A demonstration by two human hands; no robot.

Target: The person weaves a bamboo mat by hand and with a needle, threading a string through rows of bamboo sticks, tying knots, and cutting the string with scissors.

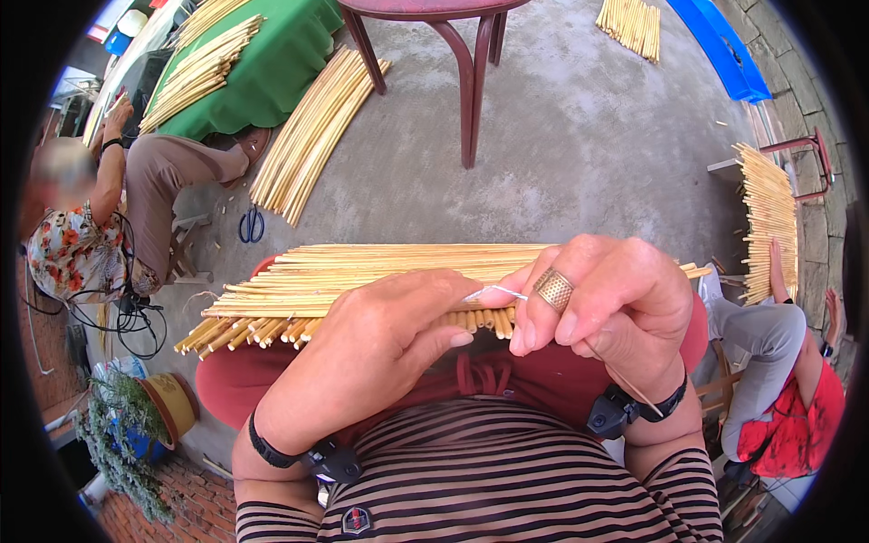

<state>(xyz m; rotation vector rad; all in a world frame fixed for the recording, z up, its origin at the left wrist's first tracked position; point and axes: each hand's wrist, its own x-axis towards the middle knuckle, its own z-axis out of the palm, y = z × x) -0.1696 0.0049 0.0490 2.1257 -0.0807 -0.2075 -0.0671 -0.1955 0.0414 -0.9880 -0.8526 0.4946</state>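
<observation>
A mat of straw-coloured stalks [389, 262] lies across my lap, its cut ends [235, 337] towards me. My left hand [376, 330] is closed over the stalks' near side, thumb and forefinger curled at their edge. A twisted white thread [498, 290] runs from beside the left forefinger to my right hand [606, 303]. The right fingers are pinched together on a long thin needle [623, 378], which slants down towards my wrist. A dimpled metal thimble ring [553, 289] sits on a right finger. The palm hides part of the needle.
Bundled stalks [317, 136] lie on the floor near blue-handled scissors [252, 225]. A dark red stool [466, 72] stands ahead. One person [81, 226] sits left beside a green-covered table [272, 77]; another [787, 398] sits right with a stalk mat [769, 222]. A potted plant [127, 443] stands lower left.
</observation>
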